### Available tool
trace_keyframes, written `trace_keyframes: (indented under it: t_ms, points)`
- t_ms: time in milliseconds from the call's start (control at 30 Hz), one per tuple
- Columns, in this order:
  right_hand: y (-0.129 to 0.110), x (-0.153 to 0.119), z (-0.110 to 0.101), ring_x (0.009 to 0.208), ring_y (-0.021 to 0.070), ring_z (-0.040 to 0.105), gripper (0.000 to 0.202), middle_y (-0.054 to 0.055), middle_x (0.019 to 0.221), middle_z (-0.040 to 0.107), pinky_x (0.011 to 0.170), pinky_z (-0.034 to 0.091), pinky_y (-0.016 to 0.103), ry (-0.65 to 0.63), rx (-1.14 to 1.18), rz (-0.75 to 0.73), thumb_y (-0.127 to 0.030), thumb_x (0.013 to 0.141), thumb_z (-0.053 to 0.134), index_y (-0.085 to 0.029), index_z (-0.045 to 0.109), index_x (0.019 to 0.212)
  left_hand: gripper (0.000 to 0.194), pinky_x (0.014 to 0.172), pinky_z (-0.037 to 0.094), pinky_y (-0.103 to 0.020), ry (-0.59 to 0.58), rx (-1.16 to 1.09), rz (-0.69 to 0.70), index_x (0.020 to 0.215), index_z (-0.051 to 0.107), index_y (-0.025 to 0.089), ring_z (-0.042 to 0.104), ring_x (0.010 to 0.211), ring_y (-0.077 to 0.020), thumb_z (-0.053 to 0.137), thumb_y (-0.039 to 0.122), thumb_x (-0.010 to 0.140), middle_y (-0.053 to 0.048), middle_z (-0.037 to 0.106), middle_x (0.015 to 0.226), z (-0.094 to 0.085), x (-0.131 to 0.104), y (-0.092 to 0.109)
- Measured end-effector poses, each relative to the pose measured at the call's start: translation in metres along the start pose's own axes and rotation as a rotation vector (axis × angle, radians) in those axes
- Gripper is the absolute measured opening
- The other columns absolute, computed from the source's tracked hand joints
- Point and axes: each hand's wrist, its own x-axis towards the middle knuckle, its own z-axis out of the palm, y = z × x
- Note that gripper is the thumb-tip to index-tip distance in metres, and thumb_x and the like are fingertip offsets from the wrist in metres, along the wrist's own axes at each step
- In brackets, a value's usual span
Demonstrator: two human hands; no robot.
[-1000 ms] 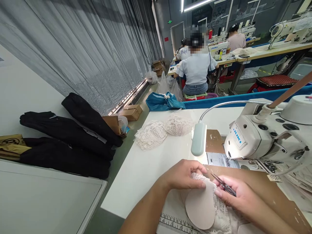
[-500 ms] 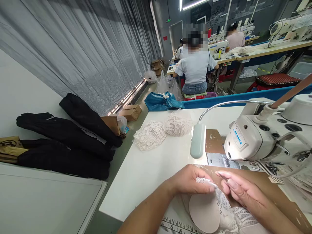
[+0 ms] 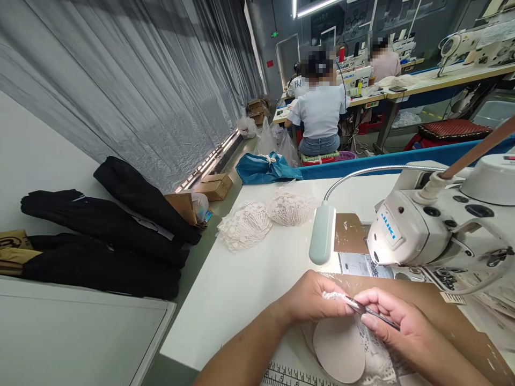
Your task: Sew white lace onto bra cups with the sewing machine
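Snips (image 3: pixel 372 312) back at the lace edge (image 3: pixel 333 295) since earlier, right hand (image 3: pixel 396 327) gripping them. Left hand (image 3: pixel 311 297) pinches lace cup (image 3: pixel 341 348) just below fingertips. Trimming underway, rest of edge uncut, probably.

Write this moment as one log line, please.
left hand: pinching lace cup piece edge | right hand: holding thread snips at lace edge | place: white table beside sewing machine
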Motion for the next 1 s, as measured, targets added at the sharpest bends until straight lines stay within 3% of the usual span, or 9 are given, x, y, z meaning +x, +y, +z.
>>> trace_keyframes:
  t_ms: [200,500,767,1000]
  points:
    - [0.001,0.0,-0.01,0.073,0.0208,0.063,0.037,0.003,0.079,0.069,0.067,0.051,0.031,0.003,0.092,0.041,-0.059,0.082,0.057,-0.025,0.065,0.093,0.034,0.073,0.048,-0.027,0.01,-0.072,0.079,0.086,0.078,0.013,0.063,0.076,-0.0179,0.081,0.041,0.067,-0.007,0.072,0.081,-0.001,0.001,-0.003]
    - [-0.003,0.0,-0.002,0.084,0.0226,0.065,0.033,0.003,0.087,0.069,0.076,0.051,0.033,-0.003,-0.001,-0.041,-0.055,0.086,0.054,-0.025,0.065,0.092,0.038,0.06,0.042,-0.022,0.014,0.029,0.003,0.083,0.078,0.012,0.056,0.067,-0.0138,0.082,0.044,0.063,-0.003,0.065,0.07,0.001,0.001,-0.001]
    - [0.001,0.003,-0.011,0.077,0.0201,0.063,0.033,0.002,0.081,0.067,0.069,0.05,0.03,-0.088,0.061,-0.012,-0.054,0.088,0.054,-0.024,0.066,0.09,0.036,0.059,0.039,-0.021,-0.013,0.033,-0.001,0.083,0.077,0.013,0.05,0.063,-0.0109,0.08,0.044,0.066,0.0,0.06,0.066,0.0,0.002,-0.003]
    - [0.007,0.01,-0.006,0.078,0.0207,0.059,0.037,0.003,0.082,0.064,0.069,0.048,0.031,-0.095,-0.156,-0.03,-0.057,0.091,0.047,-0.023,0.062,0.087,0.033,0.055,0.032,-0.021,-0.052,0.115,-0.025,0.072,0.073,0.012,0.043,0.06,-0.0094,0.082,0.043,0.063,0.004,0.05,0.06,0.003,0.003,-0.002]
